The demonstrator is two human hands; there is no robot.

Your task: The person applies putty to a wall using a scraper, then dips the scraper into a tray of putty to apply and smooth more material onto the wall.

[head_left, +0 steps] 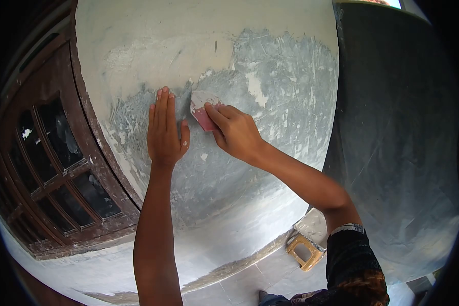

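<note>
My left hand (166,127) lies flat against the grey, patchy part of the wall (188,173), fingers pointing up and thumb out to the side. Just to its right, my right hand (234,128) grips a pink scraper (204,118) by its lower right side. Whitish paste covers the scraper's upper part, and its face is against or close to the wall. Around both hands the wall is bare grey with white smears, while a smooth cream coat (153,41) covers the part above.
A brown wooden window frame (81,171) with dark panes stands on the left. To the right is a dark grey wall (398,127). Low at the right, a yellow stool (305,252) and a whitish, paste-smeared object (313,224) are near the tiled floor (239,283).
</note>
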